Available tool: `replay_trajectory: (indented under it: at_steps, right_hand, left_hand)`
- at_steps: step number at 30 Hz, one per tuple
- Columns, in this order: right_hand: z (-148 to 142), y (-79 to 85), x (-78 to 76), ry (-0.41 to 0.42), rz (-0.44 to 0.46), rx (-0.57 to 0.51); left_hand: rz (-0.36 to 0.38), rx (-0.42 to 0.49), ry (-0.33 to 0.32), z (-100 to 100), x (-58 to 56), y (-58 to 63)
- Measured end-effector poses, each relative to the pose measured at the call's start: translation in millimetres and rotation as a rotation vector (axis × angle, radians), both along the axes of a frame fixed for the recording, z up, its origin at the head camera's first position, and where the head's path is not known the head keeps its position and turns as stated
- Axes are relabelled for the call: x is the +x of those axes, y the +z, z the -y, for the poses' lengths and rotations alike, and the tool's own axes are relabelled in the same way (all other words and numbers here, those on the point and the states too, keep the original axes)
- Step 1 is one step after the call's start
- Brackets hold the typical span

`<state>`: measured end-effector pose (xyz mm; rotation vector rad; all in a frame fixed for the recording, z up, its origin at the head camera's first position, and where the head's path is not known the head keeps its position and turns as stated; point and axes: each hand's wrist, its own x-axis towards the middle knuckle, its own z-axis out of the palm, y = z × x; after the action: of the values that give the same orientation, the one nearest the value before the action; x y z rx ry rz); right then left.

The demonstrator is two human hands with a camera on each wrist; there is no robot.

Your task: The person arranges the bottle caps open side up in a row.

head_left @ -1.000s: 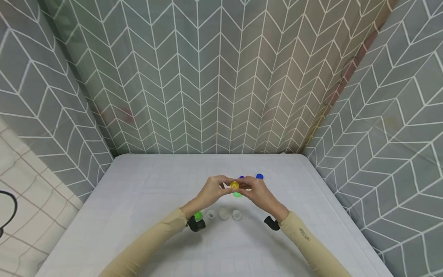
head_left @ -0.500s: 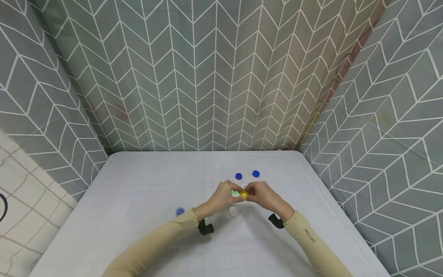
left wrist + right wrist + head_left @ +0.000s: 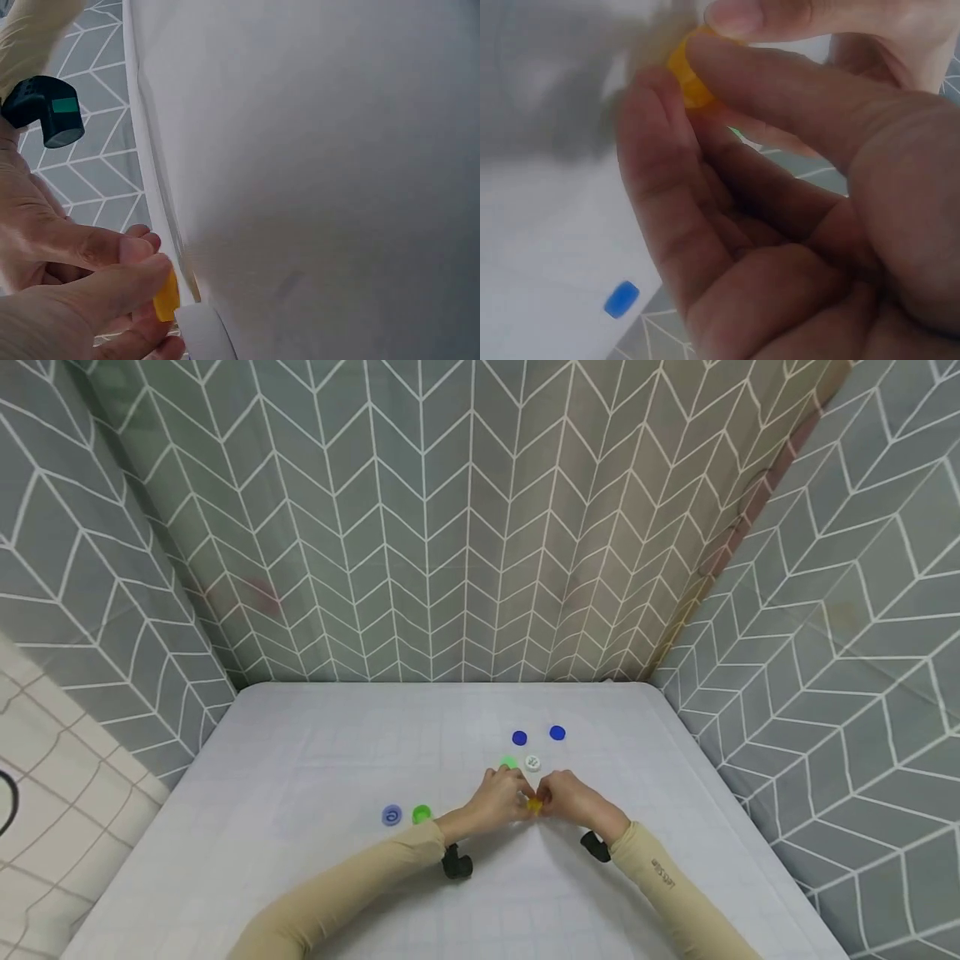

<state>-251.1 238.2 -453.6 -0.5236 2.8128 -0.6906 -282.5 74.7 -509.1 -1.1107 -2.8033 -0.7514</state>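
Note:
In the head view, both hands meet at a small yellow bottle cap (image 3: 535, 806), low over the white table. My left hand (image 3: 492, 804) pinches it from the left. My right hand (image 3: 576, 802) holds its other side between thumb and fingers. The right wrist view shows the yellow cap (image 3: 692, 79) between the right thumb and index finger, the left thumb (image 3: 739, 16) at its top. In the left wrist view, thumb tips cover part of the yellow cap (image 3: 166, 298), and a white cap (image 3: 202, 332) shows just beside it.
Beyond the hands lie two blue caps (image 3: 519, 738), a white cap (image 3: 532, 763) and a light green cap (image 3: 510, 762). Left of the left wrist are a bluish cap with a spiral (image 3: 392, 814) and a green cap (image 3: 422, 813). Patterned curtains (image 3: 450, 527) border the table.
Both hands have come toward the body and slightly right with the yellow cap. The caps at the back are uncovered now; the left hand and forearm hide the row of white ones.

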Motion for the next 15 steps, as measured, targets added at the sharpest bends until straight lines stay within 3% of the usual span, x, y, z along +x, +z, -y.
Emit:
replay_trajectory:
  at_steps: [9,15]
  right_hand:
    - [2.3,-3.5,2.0,0.017,0.009,0.018]
    - [-0.8,1.1,-2.4,0.034,0.018,0.031]
  left_hand:
    - [0.002,-0.059,0.015,-1.6,3.8,-1.8]
    - [0.043,-0.080,0.013,1.3,3.4,2.0]
